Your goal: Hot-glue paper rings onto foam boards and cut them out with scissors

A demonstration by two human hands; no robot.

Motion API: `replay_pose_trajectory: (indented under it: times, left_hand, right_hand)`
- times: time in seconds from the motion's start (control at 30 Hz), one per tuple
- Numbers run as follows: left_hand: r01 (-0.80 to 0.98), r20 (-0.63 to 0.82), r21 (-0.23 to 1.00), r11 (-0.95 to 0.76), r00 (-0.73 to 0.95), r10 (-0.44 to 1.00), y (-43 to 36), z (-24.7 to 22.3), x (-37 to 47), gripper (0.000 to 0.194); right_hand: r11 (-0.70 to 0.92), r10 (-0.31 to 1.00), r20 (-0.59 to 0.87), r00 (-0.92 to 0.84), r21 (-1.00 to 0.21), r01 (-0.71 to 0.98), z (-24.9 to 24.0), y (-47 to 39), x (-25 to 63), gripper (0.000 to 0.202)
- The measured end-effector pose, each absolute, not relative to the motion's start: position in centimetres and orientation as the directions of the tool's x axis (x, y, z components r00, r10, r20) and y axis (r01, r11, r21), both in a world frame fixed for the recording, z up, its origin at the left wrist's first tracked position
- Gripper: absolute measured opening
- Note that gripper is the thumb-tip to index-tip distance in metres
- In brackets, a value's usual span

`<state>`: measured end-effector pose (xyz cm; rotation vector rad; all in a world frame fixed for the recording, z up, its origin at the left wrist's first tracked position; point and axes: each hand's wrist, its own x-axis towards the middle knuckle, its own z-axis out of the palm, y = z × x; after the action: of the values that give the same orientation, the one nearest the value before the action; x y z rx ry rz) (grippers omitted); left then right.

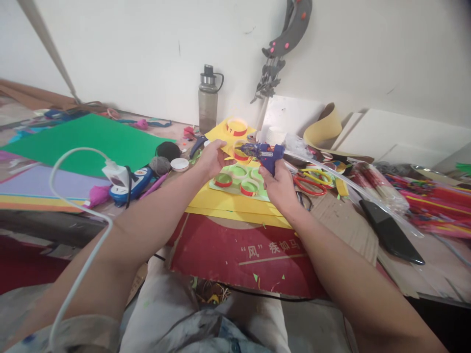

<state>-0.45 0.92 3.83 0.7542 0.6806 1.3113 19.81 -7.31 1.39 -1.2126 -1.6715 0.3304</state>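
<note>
My left hand point(212, 159) pinches the left edge of a yellow paper sheet point(220, 131), tilted up in front of me. A ring point(236, 128) with a red lower band stands on that sheet, and a second ring point(241, 156) sits below it. My right hand point(280, 184) is wrapped around the handle of a blue hot glue gun point(271, 158). The gun's nozzle points left at the second ring; whether it touches is unclear. Under my hands, several similar rings point(222, 180) stand on light green paper over larger yellow paper point(235, 203).
A red board point(221, 250) lies at the front edge. Right are red and yellow scissors point(312, 184), a black phone point(392, 230) and bundled pipe cleaners point(437, 206). Behind stands a bottle point(208, 100). Left lie green paper point(77, 142) and a power strip point(132, 186) with a white cable.
</note>
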Motion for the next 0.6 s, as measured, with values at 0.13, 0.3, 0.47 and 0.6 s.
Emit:
replay_pose_trajectory:
  times: [0.13, 0.3, 0.47, 0.6]
  left_hand:
    - [-0.569, -0.006, 0.819, 0.072, 0.117, 0.993, 0.6, 3.9, -0.2, 0.005]
    - [-0.52, 0.062, 0.854, 0.015, 0.13, 0.99, 0.4, 3.8, -0.2, 0.014]
    - [-0.498, 0.077, 0.867, -0.006, 0.122, 0.99, 0.6, 3.7, -0.4, 0.017]
    - [-0.537, 0.063, 0.844, 0.0, 0.099, 0.993, 0.7, 3.9, -0.3, 0.021]
  right_hand:
    - [0.43, 0.837, 0.544, 0.057, -0.718, 0.547, 1.5, -7.4, 19.9, 0.048]
    - [0.394, 0.851, 0.52, 0.077, -0.728, 0.561, 1.8, -7.7, 19.6, 0.046]
    - [0.395, 0.858, 0.511, 0.057, -0.727, 0.562, 2.1, -8.1, 19.3, 0.042]
    - [0.402, 0.858, 0.513, 0.029, -0.705, 0.584, 2.5, -8.4, 19.2, 0.043]
